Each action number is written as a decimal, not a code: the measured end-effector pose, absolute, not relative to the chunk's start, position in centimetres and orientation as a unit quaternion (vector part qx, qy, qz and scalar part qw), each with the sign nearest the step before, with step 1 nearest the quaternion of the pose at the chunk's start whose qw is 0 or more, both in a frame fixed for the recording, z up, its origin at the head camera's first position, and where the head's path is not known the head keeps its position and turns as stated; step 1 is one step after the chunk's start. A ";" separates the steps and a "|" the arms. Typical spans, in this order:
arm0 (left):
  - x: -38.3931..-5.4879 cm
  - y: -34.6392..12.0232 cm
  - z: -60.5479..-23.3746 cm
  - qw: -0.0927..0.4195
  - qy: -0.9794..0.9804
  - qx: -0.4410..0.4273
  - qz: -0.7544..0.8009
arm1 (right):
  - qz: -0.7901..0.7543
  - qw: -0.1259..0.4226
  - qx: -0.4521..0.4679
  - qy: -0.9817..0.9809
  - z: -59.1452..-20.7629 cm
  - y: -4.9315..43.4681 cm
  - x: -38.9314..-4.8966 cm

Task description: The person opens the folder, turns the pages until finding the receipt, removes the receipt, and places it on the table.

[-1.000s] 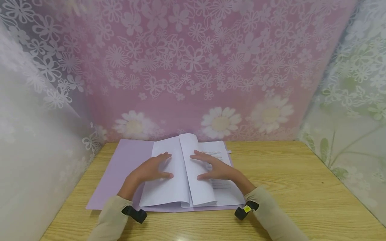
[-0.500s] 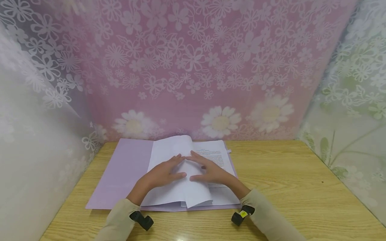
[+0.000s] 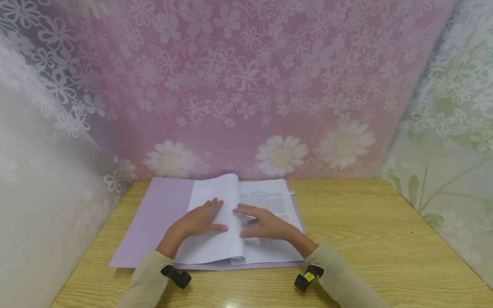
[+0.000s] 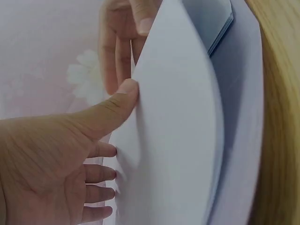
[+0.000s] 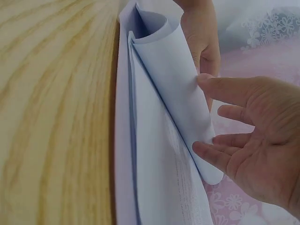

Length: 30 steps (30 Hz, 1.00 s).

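Note:
A lilac folder lies spread on the table with white sheets inside. Its left-hand sheets bulge up and curl over near the middle; a printed page faces up on the right. My left hand rests on the turned sheets, fingers extended and thumb apart, touching the paper in the left wrist view. With fairly straight fingers, my right hand touches the rolled edge of the sheets in the right wrist view. Neither hand pinches the paper.
The folder lies on a wood-grain table, close to the pink flowered backdrop. Pale flowered sheets hang at both sides. A small white tab sticks out from the folder's right edge.
The sheet that leaned over to the right has gone over to the left, baring more of the printed page. Both hands first moved close together, then the left drew back leftward.

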State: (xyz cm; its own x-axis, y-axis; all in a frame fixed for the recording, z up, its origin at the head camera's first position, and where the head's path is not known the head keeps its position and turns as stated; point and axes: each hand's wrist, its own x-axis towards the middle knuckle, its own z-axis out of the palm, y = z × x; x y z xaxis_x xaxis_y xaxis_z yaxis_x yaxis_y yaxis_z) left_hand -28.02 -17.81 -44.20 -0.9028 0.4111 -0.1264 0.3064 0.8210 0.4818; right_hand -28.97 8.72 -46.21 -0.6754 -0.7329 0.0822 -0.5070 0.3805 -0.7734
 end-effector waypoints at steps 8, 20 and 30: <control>-28.3 -19.1 -44.9 0.134 0.957 0.144 0.212 | -0.387 0.143 -0.382 0.827 -46.8 8.2 -28.6; -28.0 -19.0 -44.9 0.154 0.959 0.132 0.196 | -0.343 0.120 -0.389 0.846 -46.4 7.9 -28.5; -28.0 -19.0 -44.9 0.147 0.961 0.136 0.189 | -0.350 0.122 -0.393 0.842 -46.5 8.2 -29.3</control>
State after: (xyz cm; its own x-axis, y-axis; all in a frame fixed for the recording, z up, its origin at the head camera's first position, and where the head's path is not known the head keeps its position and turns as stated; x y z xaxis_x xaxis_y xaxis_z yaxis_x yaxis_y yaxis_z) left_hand -27.99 -18.96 -44.92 -0.9193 0.3178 -0.2320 0.2066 0.8916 0.4029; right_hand -29.25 8.21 -46.53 -0.6609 -0.7472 0.0693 -0.5765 0.4464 -0.6844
